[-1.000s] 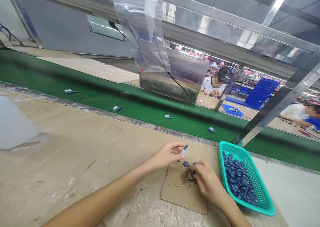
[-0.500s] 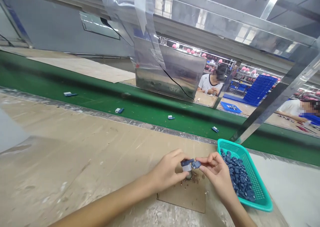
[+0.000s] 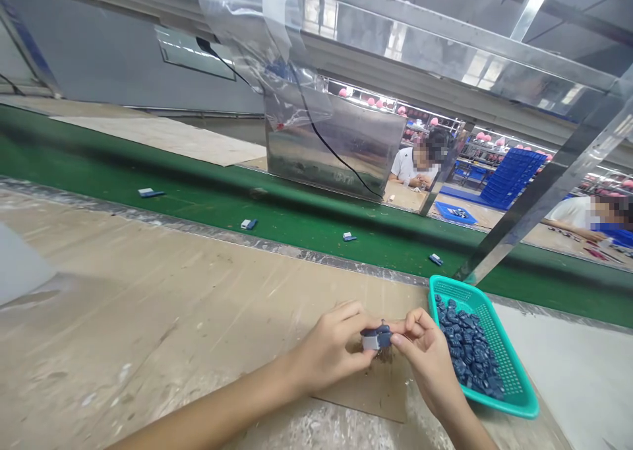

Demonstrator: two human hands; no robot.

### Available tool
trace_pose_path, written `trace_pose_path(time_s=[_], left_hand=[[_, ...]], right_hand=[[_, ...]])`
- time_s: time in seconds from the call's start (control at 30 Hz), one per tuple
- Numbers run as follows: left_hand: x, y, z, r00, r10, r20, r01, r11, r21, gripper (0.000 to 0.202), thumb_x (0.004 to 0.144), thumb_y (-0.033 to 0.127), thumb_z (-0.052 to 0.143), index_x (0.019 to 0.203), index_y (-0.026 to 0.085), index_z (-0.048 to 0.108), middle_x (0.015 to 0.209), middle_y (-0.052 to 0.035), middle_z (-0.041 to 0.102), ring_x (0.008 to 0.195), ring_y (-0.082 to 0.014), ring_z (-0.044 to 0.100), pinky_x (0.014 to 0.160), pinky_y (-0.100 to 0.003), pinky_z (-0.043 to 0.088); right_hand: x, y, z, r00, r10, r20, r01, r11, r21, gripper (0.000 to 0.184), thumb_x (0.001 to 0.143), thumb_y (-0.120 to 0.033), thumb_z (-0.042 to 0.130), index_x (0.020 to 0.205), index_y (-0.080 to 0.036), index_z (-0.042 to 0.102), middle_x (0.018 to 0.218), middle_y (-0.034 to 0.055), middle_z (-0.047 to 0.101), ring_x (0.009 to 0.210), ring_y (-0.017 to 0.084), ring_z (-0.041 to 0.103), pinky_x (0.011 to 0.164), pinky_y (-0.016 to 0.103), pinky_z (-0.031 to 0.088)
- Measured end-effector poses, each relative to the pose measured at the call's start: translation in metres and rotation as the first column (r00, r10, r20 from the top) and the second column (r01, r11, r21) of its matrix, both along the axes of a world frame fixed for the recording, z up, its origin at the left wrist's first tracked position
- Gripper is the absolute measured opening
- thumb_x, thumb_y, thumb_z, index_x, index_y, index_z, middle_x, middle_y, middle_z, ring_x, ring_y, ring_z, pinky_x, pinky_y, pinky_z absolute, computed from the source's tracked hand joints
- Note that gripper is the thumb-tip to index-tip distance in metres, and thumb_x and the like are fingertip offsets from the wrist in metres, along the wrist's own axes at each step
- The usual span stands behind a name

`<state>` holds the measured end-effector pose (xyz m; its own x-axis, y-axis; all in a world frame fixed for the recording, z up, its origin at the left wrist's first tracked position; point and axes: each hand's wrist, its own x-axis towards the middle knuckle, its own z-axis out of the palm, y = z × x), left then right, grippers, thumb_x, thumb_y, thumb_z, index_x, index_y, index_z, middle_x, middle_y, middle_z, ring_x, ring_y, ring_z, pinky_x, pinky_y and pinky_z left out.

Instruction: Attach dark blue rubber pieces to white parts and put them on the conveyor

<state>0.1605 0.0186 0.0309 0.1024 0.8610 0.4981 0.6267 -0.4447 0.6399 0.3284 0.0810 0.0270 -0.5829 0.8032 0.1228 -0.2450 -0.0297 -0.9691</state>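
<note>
My left hand [image 3: 332, 348] and my right hand [image 3: 429, 357] meet over a stained piece of cardboard [image 3: 370, 390] on the workbench. Between their fingertips they pinch a small grey and blue plastic part [image 3: 376, 338]. The left hand's fingers curl round its pale end; the right hand's thumb and forefinger press on its blue end. Just right of my right hand stands a teal mesh basket [image 3: 514, 381] with several small dark blue pieces [image 3: 467, 354] in it.
Beyond the bench runs a green conveyor belt [image 3: 297, 212] carrying several small blue and white parts [image 3: 248, 224]. A shiny metal box [image 3: 336, 143] and a slanted metal frame post [image 3: 539, 196] stand behind it. Other people sit at far benches.
A second ago my right hand was down on the cardboard and my left held the part alone. Both hands have since come together on the part, the blue piece pressed onto it.
</note>
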Motion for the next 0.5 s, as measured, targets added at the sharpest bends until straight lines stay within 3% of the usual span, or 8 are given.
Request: trace_pose_path(time_s=[0.1,0.17,0.23,0.3,0.5], left_hand=[[0.004,-0.004,0.002,0.998,-0.031,-0.046,0.036,0.993,0.113,0.025,0.07,0.013,0.055,0.093,0.017,0.062,0.077,-0.0042,0.058,0.074,-0.0142,0.053,0.07,-0.025,0.043],[0.007,-0.008,0.005,0.996,-0.054,-0.066,0.065,0.983,0.174,0.026,0.069,0.011,0.056,0.093,0.016,0.062,0.075,-0.0042,0.057,0.07,-0.0133,0.052,0.069,-0.024,0.044],[0.01,-0.011,0.009,0.993,-0.075,-0.095,0.094,0.971,0.219,0.027,0.067,0.009,0.057,0.093,0.015,0.063,0.071,-0.0038,0.056,0.067,-0.0126,0.052,0.066,-0.023,0.044],[0.012,-0.015,0.013,0.99,-0.078,-0.117,0.107,0.958,0.266,0.027,0.066,0.008,0.056,0.092,0.015,0.063,0.068,-0.0033,0.055,0.065,-0.0122,0.05,0.063,-0.022,0.044],[0.014,-0.024,0.013,0.98,-0.02,-0.198,0.09,0.931,0.353,0.03,0.07,0.007,0.05,0.096,0.016,0.063,0.067,-0.0042,0.056,0.061,-0.013,0.047,0.061,-0.025,0.044]], right_hand=[[0.003,0.0,0.01,0.98,0.2,-0.016,-0.2,0.972,-0.126,0.042,0.067,-0.038,0.077,0.089,-0.023,0.045,0.089,0.0037,0.063,0.092,0.022,0.059,0.077,0.029,0.043],[0.004,-0.002,0.016,0.919,0.394,-0.033,-0.39,0.891,-0.232,0.054,0.065,-0.041,0.078,0.103,-0.022,0.045,0.092,0.0051,0.063,0.092,0.022,0.058,0.078,0.029,0.041],[0.004,-0.005,0.019,0.865,0.496,-0.077,-0.496,0.82,-0.285,0.059,0.065,-0.043,0.078,0.108,-0.02,0.044,0.086,0.0058,0.063,0.09,0.023,0.059,0.079,0.031,0.04],[0.004,-0.009,0.019,0.862,0.489,-0.133,-0.506,0.814,-0.285,0.058,0.063,-0.043,0.079,0.104,-0.021,0.044,0.08,0.0043,0.063,0.087,0.024,0.06,0.078,0.031,0.04],[0.002,-0.024,0.006,0.933,0.328,-0.15,-0.359,0.882,-0.306,0.059,0.052,-0.047,0.083,0.086,-0.025,0.04,0.074,-0.0012,0.057,0.072,0.02,0.06,0.062,0.025,0.042]])
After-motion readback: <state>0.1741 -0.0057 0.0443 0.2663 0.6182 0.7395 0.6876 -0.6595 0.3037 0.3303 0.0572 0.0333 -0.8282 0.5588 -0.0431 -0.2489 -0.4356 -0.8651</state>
